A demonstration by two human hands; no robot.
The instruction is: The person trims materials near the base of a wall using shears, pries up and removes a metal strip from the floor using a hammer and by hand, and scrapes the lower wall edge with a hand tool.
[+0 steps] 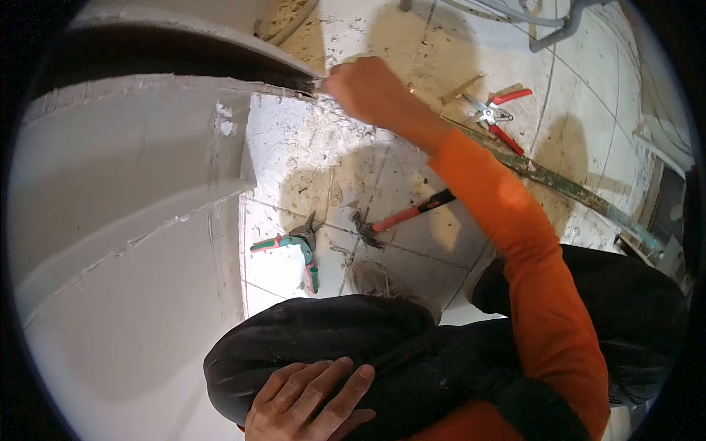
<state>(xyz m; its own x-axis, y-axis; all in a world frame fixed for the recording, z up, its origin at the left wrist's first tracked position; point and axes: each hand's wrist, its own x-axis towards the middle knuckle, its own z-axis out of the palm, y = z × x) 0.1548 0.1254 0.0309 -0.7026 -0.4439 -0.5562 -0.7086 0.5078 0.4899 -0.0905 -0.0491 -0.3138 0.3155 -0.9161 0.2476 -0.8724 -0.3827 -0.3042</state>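
My right hand point(365, 90) is closed at the end of a dark gap point(169, 55) between pale wallboard panels. Whatever its fingers grip, if anything, is hidden. Below the gap, the nearer panel point(140, 162) has a rough, broken upper edge. My left hand point(312, 400) rests on my knee in dark trousers point(316, 327), fingers apart and holding nothing. On the floor between my feet and the panel lie tin snips point(301, 244) with green and red handles, and a hammer point(401, 218) with a red and black handle.
Red-handled pliers point(500, 120) lie beyond my right forearm. A long, worn bar point(581, 192) runs diagonally across the tiles under my arm. White dust and crumbs cover the tiled floor point(309, 143). Grey tubular legs point(562, 29) stand at the top right.
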